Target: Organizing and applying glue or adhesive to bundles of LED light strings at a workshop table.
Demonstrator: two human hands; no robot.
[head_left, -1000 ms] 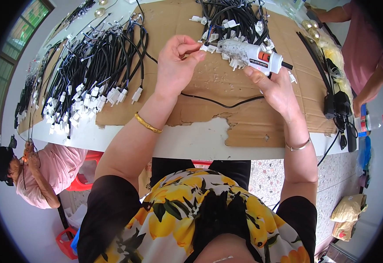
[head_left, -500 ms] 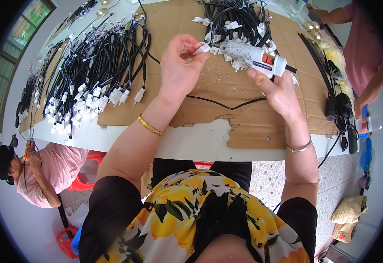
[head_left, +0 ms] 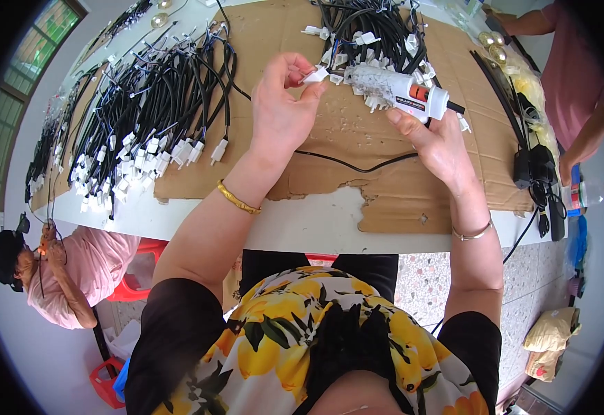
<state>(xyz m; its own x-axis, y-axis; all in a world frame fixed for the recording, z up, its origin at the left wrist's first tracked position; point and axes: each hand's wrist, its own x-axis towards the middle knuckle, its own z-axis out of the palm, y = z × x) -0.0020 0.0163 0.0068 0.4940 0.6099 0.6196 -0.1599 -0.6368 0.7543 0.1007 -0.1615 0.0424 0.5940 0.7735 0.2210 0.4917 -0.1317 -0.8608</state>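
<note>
Table (head_left: 302,225): white, topped with cardboard (head_left: 385,180), black cables (head_left: 170,90) heaped at far edge and left side.
Left hand (head_left: 282,104): thumb and fingers pinched on a white connector (head_left: 317,75), toward the table's far edge.
Right hand (head_left: 434,142): fingers wrapped around a white glue gun (head_left: 400,90), pointing toward the connector.
Gluing: apparently in hand; the next move calls for steady aim.

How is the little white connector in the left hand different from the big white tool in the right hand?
The connector is small and boxy; the white tool is much bigger and rounded.
The connector looks plain white; the white tool also shows orange and greyish smudges.
The left hand pinches the connector; the right hand grips the white tool.
Both are mostly white.
</note>
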